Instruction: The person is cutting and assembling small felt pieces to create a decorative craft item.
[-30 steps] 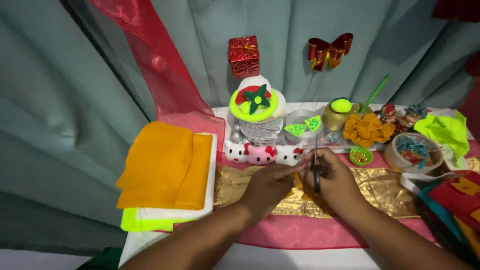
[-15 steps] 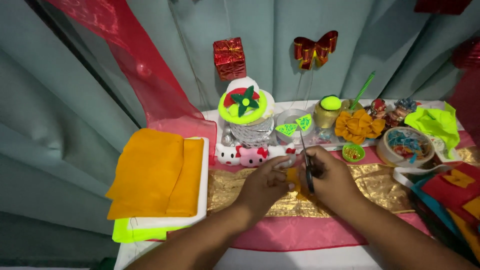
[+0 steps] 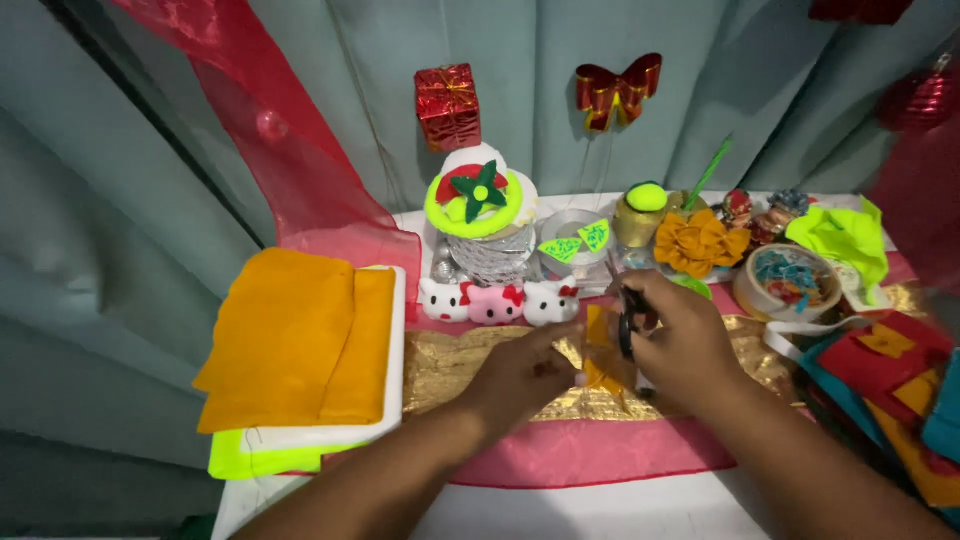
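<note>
Orange felt (image 3: 600,352), a small soft scrap, is held between the two hands above a strip of shiny, crinkled gold fabric (image 3: 470,365) at the middle of the table. The left hand (image 3: 520,375) is pinched on the scrap's lower edge, while the right hand (image 3: 680,340) is closed around black-handled scissors (image 3: 625,318), whose blades are set against the felt; how far the blades are parted cannot be told. The cut appears to be under way and unfinished, since the scrap is seen in one piece. A finished-looking orange felt flower (image 3: 700,242), ruffled and layered, lies behind the hands. To the left, folded orange cloth (image 3: 295,340) is stacked on a white tray (image 3: 398,330) over neon yellow sheets. Three small plush cat figures (image 3: 497,302), white and pink, are lined up beside a silvery cylinder topped with a lime disc and a green felt flower (image 3: 480,190). Stiff sheets of red and teal felt (image 3: 880,370) are piled at the right edge.
</note>
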